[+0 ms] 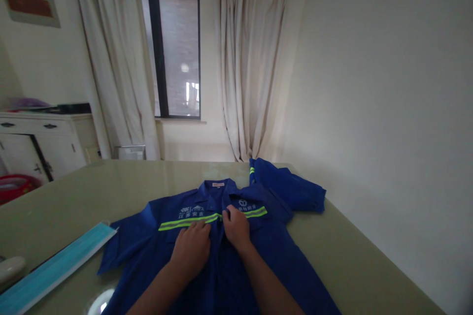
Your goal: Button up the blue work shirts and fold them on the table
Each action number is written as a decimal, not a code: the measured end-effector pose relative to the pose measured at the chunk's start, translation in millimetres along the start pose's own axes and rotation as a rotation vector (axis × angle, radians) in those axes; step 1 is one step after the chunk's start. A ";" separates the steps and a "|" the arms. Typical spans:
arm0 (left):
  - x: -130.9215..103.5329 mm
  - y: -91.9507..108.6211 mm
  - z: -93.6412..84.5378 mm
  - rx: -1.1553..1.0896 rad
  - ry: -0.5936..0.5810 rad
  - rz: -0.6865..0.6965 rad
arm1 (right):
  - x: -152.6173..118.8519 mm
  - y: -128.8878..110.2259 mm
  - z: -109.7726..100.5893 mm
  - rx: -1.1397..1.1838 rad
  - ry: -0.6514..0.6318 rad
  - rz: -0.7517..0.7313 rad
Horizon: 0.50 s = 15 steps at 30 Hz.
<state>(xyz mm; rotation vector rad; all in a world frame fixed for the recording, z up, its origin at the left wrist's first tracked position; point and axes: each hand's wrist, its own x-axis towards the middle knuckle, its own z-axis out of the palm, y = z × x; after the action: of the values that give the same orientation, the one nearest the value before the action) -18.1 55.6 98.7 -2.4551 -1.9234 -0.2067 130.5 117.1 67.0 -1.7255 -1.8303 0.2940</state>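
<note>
A blue short-sleeved work shirt (144, 241) with yellow-green reflective stripes and white lettering lies front up on the table, its collar pointing away from me. My left hand (192, 247) rests on the left chest just below the stripe, fingers curled against the fabric near the front opening. On the other side of the opening, my right hand (236, 228) has its thumb and fingers pinched together on the shirt's front edge at stripe height. What lies under the left fingertips is hidden.
Another folded blue garment (288, 184) lies at the table's back right, by the wall. A light-blue mask-like strip (59, 268) and a white object (12, 269) are on the left of the greenish table (125, 182). Behind stand a white cabinet (59, 142) and curtains (247, 59).
</note>
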 end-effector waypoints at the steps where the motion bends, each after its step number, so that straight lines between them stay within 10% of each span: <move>1: 10.6 0.2 -0.8 -0.005 0.000 -0.030 | 0.4 4.6 0.8 0.075 0.015 0.000; 6: 44.9 1.9 17.8 -0.136 0.098 -0.171 | 5.7 17.1 5.7 0.458 0.121 -0.033; 15: 45.3 -4.8 40.3 -0.400 0.141 0.101 | 7.4 21.9 13.3 0.683 0.188 -0.020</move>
<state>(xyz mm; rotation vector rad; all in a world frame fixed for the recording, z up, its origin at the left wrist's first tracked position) -8.3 104.3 63.6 -2.6713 -1.8424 -0.8110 141.4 130.3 46.5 -1.2071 -1.3853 0.6393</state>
